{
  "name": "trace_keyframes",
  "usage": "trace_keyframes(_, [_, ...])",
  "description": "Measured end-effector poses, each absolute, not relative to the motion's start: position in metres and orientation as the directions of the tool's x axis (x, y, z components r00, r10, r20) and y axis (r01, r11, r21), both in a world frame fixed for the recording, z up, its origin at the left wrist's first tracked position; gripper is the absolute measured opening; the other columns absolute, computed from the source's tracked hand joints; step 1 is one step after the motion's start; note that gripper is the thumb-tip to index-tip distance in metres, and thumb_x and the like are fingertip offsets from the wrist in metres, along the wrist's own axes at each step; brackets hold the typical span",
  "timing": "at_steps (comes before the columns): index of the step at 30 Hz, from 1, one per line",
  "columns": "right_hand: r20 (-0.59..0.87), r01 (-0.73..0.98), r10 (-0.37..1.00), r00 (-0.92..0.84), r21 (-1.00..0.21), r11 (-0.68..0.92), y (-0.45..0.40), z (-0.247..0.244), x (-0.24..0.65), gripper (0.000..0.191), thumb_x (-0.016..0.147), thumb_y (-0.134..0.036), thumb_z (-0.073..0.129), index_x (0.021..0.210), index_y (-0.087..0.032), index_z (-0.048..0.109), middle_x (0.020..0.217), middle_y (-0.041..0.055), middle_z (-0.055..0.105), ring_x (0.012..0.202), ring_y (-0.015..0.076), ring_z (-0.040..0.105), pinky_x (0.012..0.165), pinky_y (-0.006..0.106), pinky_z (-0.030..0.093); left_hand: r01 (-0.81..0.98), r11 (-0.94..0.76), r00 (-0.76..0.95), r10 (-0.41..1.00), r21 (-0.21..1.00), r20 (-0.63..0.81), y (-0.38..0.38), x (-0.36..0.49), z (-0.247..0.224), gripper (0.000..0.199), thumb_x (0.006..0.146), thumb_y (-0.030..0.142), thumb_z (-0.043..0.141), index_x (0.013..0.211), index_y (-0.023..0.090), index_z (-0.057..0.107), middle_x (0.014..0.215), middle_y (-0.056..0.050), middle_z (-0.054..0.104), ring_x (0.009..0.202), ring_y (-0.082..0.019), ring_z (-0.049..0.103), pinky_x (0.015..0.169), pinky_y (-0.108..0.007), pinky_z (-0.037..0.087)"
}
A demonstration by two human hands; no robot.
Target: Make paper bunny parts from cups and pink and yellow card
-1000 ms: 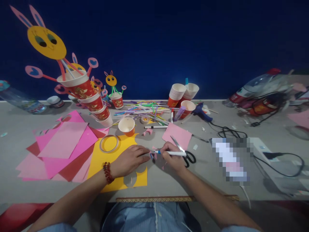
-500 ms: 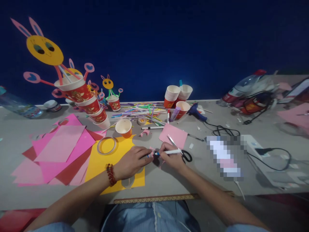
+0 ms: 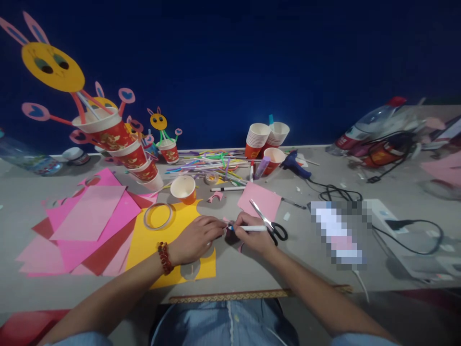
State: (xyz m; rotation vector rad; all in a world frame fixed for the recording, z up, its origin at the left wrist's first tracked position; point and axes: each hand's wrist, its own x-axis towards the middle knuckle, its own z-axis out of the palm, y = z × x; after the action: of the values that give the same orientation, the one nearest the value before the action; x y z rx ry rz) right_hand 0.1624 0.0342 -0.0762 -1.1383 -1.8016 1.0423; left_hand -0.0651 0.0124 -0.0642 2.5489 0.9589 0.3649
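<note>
My right hand (image 3: 252,234) is closed round a white marker (image 3: 256,228), whose blue tip end points left toward my left fingertips. My left hand (image 3: 198,235), with a red bead bracelet at the wrist, has its fingers together on a small pink paper piece (image 3: 225,221), mostly hidden under them. Beneath the left hand lies a yellow sheet (image 3: 144,254) with round cutouts. Black-handled scissors (image 3: 278,231) rest just right of my right hand, their blades over a pink square (image 3: 260,199).
Pink and red sheets (image 3: 90,211) lie at left, beside stacked cups (image 3: 118,134) bearing paper rabbit figures. Behind the hands are a paper cup (image 3: 183,188), a tape ring (image 3: 146,218) and coloured sticks (image 3: 212,163). A glue gun (image 3: 297,166) and cables lie at right.
The marker has tilted closer to level, and my right hand has shifted slightly left. More of the scissors shows beside it. The camera view has shifted a little.
</note>
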Motion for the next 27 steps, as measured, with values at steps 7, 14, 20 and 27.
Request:
trace_keyframes(7, [0.151,0.357,0.931,-0.332,-0.894,0.272,0.0348,-0.0774,0.1627,0.012,0.075,-0.018,0.055,0.064,-0.022,0.055,0.059,-0.0018,0.061,0.055,0.0143,0.054,0.053,0.024,0.040,0.568,-0.673,0.706,0.695,0.474,0.140,0.0116,-0.0641,-0.0671,0.034,0.093,0.007,0.046,0.122,0.021,0.055,0.136,-0.006,0.062,0.127,-0.021,0.051,0.106,-0.040,0.040])
trace_keyframes(14, [0.159,0.367,0.925,-0.346,-0.884,0.289,0.0349,-0.0767,0.1624,0.011,0.075,-0.017,0.054,0.064,-0.022,0.055,0.060,-0.0019,0.062,0.055,0.0142,0.055,0.054,0.024,0.040,0.559,-0.673,0.704,0.694,0.483,0.151,0.0113,-0.0652,-0.0704,0.031,0.094,0.008,0.046,0.122,0.020,0.055,0.135,-0.007,0.061,0.127,-0.021,0.051,0.106,-0.039,0.040])
trace_keyframes(20, [0.157,0.368,0.923,-0.351,-0.884,0.290,0.0348,-0.0756,0.1625,0.011,0.072,-0.016,0.054,0.062,-0.021,0.054,0.058,-0.0023,0.061,0.053,0.0134,0.053,0.053,0.023,0.039,0.559,-0.670,0.709,0.692,0.488,0.138,0.0115,-0.0656,-0.0701,0.030,0.094,0.009,0.047,0.121,0.020,0.055,0.136,-0.007,0.061,0.127,-0.022,0.050,0.106,-0.040,0.040])
trace_keyframes(27, [0.141,0.368,0.921,-0.363,-0.887,0.281,0.0342,-0.0783,0.1636,0.011,0.070,-0.017,0.052,0.060,-0.021,0.053,0.056,-0.0025,0.060,0.052,0.0125,0.052,0.052,0.022,0.039,0.546,-0.682,0.718,0.680,0.486,0.148,0.0123,-0.0658,-0.0690,0.031,0.094,0.008,0.045,0.121,0.020,0.054,0.136,-0.007,0.061,0.128,-0.022,0.050,0.106,-0.041,0.039])
